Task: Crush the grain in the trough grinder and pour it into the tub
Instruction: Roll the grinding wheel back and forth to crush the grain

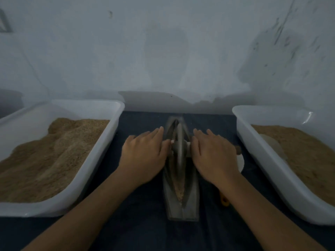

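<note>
Pale, scuffed wall (163, 51) rises behind a tabletop (145, 232) spread with dark blue cloth. At the middle of it lies the trough grinder (188, 201), a narrow grey boat-shaped trough running away from the person, its far end close to the wall. Its wheel (179, 145) stands on edge in the groove, about midway along, with an axle (238, 150) sticking out on both sides. Brown grain (179, 189) lies in the groove on the near side of the wheel.

The left hand (145, 153) lies palm down on the axle just left of the wheel, fingers (155, 133) straight and close together, pointing toward the wall; they press rather than curl round it. The right hand (213, 154) lies the same way just right of the wheel, fingers flat and slightly spread, and the dark tip of the axle shows beyond its outer edge. Both hands are a little blurred.

A white tub (116, 124) sits left of the grinder, heaped with brown meal (54, 156). A second white tub (253, 142) sits to the right, also holding brown meal, with a pale rounded thing half sunk in it that I cannot make out. Between the right tub and the right forearm a white round shape (240, 163) and a small yellow object (224, 200) lie on the cloth, both mostly hidden
</note>
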The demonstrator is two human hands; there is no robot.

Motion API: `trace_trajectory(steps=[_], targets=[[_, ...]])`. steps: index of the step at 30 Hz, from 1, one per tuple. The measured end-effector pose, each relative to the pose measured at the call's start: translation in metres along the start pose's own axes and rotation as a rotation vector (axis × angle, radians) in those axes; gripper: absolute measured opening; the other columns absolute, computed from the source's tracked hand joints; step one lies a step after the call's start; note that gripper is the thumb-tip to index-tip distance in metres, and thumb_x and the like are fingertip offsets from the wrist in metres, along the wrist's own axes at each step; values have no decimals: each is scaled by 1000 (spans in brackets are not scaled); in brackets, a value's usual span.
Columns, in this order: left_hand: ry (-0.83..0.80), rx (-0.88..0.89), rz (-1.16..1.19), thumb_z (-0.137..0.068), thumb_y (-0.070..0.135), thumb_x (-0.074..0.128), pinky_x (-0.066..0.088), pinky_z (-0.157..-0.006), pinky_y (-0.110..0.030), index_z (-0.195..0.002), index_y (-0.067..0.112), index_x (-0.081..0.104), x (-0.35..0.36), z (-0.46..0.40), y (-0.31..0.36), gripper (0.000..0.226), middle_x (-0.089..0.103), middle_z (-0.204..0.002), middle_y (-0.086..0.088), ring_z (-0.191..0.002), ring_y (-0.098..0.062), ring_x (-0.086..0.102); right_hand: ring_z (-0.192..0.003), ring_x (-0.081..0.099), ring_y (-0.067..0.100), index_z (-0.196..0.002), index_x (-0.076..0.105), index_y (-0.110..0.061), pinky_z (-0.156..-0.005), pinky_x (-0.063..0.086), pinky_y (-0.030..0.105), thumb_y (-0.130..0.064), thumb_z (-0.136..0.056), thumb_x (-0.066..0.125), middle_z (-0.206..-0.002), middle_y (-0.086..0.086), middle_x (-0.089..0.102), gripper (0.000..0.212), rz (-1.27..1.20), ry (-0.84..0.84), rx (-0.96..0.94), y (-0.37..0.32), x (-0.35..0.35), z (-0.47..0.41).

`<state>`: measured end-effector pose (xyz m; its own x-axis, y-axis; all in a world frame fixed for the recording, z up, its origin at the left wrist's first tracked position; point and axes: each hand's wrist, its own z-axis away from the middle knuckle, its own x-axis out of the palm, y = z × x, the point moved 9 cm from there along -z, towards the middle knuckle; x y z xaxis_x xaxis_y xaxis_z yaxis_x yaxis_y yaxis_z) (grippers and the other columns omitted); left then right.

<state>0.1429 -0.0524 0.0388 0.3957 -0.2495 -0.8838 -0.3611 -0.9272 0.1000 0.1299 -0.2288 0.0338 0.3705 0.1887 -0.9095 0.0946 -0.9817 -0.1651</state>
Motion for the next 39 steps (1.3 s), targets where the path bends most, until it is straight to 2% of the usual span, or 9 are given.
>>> trace_trajectory(steps=[6, 10, 16, 19, 23, 26, 32, 36, 39], targets=[[23, 93, 117, -110, 56, 17, 39, -113, -38, -159, 27, 37, -11, 42, -3, 60, 44, -159, 10, -147, -7, 39, -120, 67, 24, -134, 65, -15, -92, 55, 41, -40, -107, 32, -123, 3, 73, 50, 85, 227, -103, -12, -34, 41], [-45, -60, 35, -109, 52, 18, 42, -107, -46, -156, 23, 43, 20, -22, -13, 61, 52, -155, 1, -141, -21, 49, -81, 65, 26, -82, 59, -17, -64, 38, 36, -32, -106, 17, -72, -3, 58, 51, 170, 61, -1, -11, -11, -22], [-128, -124, -94, -105, 50, 17, 32, -77, -45, -130, 21, 53, 38, -84, -25, 53, 72, -117, -11, -101, -35, 66, -76, 44, 26, -86, 49, -13, -68, 33, 40, -20, -104, 27, -89, 7, 55, 29, 109, -118, 192, 15, 15, -79], [-102, -84, -47, -107, 51, 15, 42, -82, -45, -142, 18, 52, 27, -42, -20, 61, 71, -123, -8, -105, -32, 67, -78, 59, 29, -84, 52, -14, -65, 43, 41, -22, -107, 25, -77, 2, 57, 36, 99, 23, 62, -4, -1, -36], [79, -32, 39, -110, 47, 25, 52, -96, -46, -148, 14, 51, -7, 39, 0, 58, 64, -140, -1, -129, -21, 60, -125, 63, 28, -136, 64, -11, -101, 50, 43, -35, -109, 30, -128, 7, 71, 50, 44, 181, -30, -12, -27, 36], [75, -59, 40, -110, 52, 21, 47, -106, -48, -151, 18, 49, -8, 49, 1, 60, 56, -150, 2, -140, -17, 50, -126, 63, 26, -138, 63, -12, -103, 50, 44, -39, -107, 29, -130, 7, 70, 53, 69, 203, -62, -14, -30, 44], [-27, -125, -65, -109, 46, 22, 42, -85, -43, -142, 16, 56, 21, -41, -11, 56, 69, -130, -3, -115, -26, 64, -79, 64, 29, -69, 49, -18, -62, 36, 36, -27, -107, 27, -76, 3, 66, 46, 153, 47, 62, -1, 4, -37], [-109, -146, -227, -105, 36, 14, 31, -66, -38, -94, 20, 52, 31, -69, -13, 43, 67, -89, -3, -68, -28, 50, -73, 45, 26, -71, 40, -19, -66, 31, 37, -24, -103, 27, -86, 4, 59, 36, 62, -80, 209, 16, 22, -78], [-48, -123, -199, -107, 36, 15, 32, -65, -36, -98, 23, 56, 17, -40, -9, 43, 65, -85, 1, -65, -23, 50, -79, 58, 26, -76, 52, -17, -66, 35, 37, -26, -105, 26, -79, 0, 59, 41, 116, 9, 105, 2, 7, -47]])
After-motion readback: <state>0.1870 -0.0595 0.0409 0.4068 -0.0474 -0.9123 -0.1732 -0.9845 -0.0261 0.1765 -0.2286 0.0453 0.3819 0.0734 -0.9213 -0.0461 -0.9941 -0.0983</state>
